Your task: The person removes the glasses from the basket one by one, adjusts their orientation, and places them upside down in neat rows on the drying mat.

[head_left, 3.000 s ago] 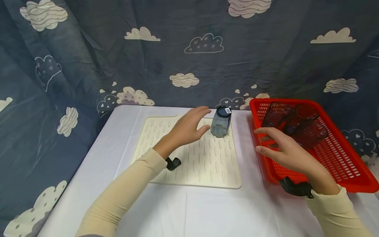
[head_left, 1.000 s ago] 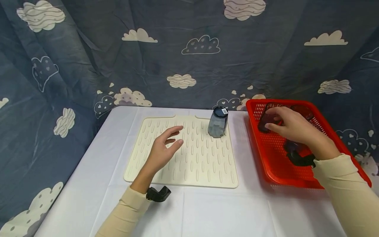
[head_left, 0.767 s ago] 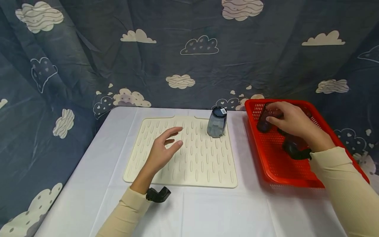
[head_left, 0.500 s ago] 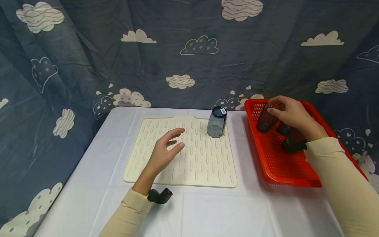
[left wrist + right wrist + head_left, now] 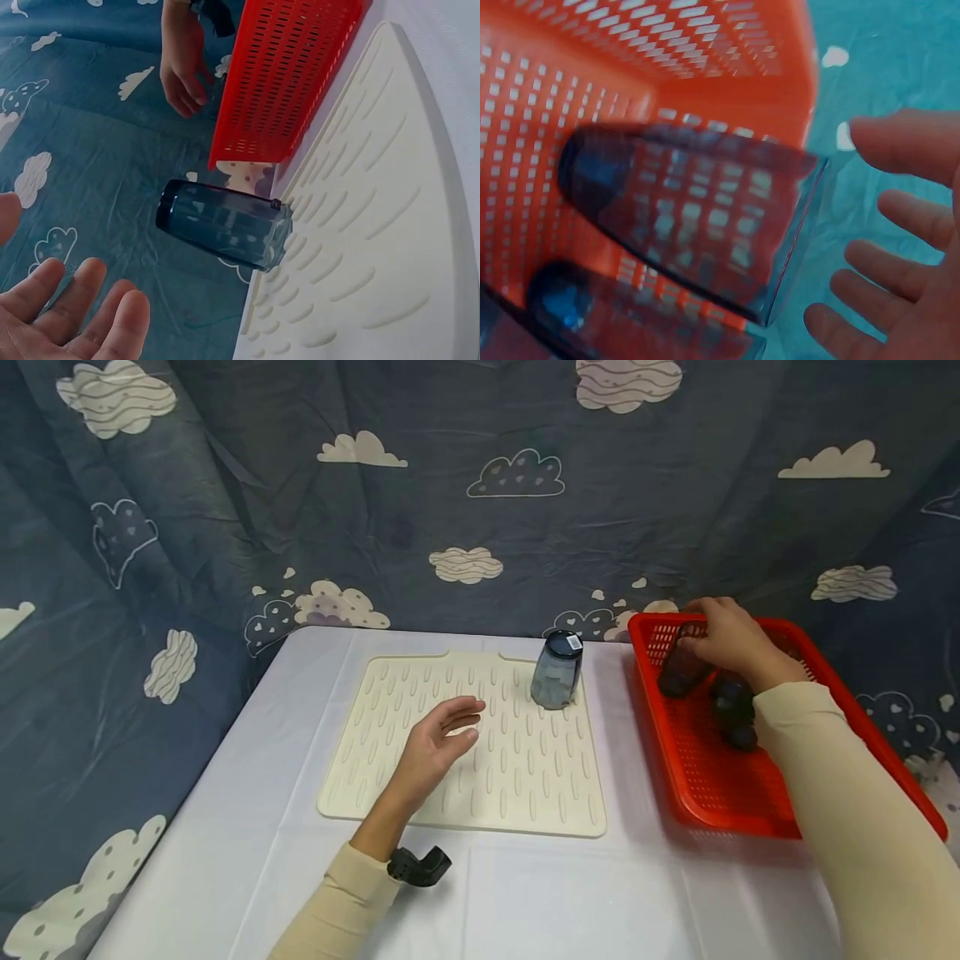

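A blue-tinted drinking glass (image 5: 557,672) stands upside down on the far right corner of a cream drying mat (image 5: 465,760). My left hand (image 5: 437,743) hovers over the mat, fingers relaxed and holding nothing; in the left wrist view its fingertips are apart from that glass (image 5: 225,223). At the far end of the red basket (image 5: 667,768), my right hand (image 5: 731,639) is over a tinted glass (image 5: 684,670). In the right wrist view, the spread fingers of my right hand (image 5: 907,247) face the rim of this leaning glass (image 5: 697,217), with a gap between them.
Another glass (image 5: 630,315) leans beside it in the basket, and part of a third shows at the lower left of the right wrist view. The mat and basket sit on a white-covered table (image 5: 570,893). A dark cloud-print curtain (image 5: 420,502) hangs behind.
My left hand has drawn back from the upside-down glass towards the near left. My right hand has moved from the basket's left side to above the glasses at its far end.
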Demonstrator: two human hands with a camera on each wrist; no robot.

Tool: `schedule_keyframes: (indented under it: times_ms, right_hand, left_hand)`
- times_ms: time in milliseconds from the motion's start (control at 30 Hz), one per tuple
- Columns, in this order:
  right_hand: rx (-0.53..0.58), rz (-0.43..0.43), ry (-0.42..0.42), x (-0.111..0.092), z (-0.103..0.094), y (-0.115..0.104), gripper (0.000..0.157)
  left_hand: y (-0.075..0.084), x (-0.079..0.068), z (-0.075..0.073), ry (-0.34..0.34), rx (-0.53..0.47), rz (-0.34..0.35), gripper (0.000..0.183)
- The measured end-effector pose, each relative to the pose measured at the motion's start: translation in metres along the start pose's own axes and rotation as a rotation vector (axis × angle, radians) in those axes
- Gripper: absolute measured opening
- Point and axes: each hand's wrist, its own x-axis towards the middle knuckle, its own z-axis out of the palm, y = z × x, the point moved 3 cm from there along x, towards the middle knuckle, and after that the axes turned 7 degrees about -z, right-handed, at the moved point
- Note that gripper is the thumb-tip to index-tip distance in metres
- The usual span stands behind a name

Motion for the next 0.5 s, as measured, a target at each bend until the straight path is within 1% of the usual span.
schedule_keyframes:
  times_ms: [133, 233, 367, 433, 500]
  right_hand:
    - [-0.042, 0.025, -0.088, 0.006, 0.002, 0.005, 0.078]
    - [-0.04, 0.055, -0.148, 0.008, 0.002, 0.009, 0.085]
    - [0.013, 0.111, -0.232, 0.01, 0.005, 0.015, 0.089]
    - [0.038, 0.122, -0.258, 0.01, 0.008, 0.018, 0.088]
    - [0.025, 0.126, -0.266, 0.011, 0.011, 0.021, 0.088]
  left_hand:
    - [-0.001, 0.001, 0.002, 0.0, -0.003, 0.0, 0.047]
    - [-0.001, 0.001, 0.003, 0.01, -0.01, -0.005, 0.047]
    - [-0.004, 0.0, 0.006, 0.045, -0.001, -0.051, 0.044]
    - [-0.007, 0.0, 0.009, 0.063, -0.001, -0.078, 0.042]
    - [-0.01, -0.001, 0.013, 0.075, -0.005, -0.103, 0.041]
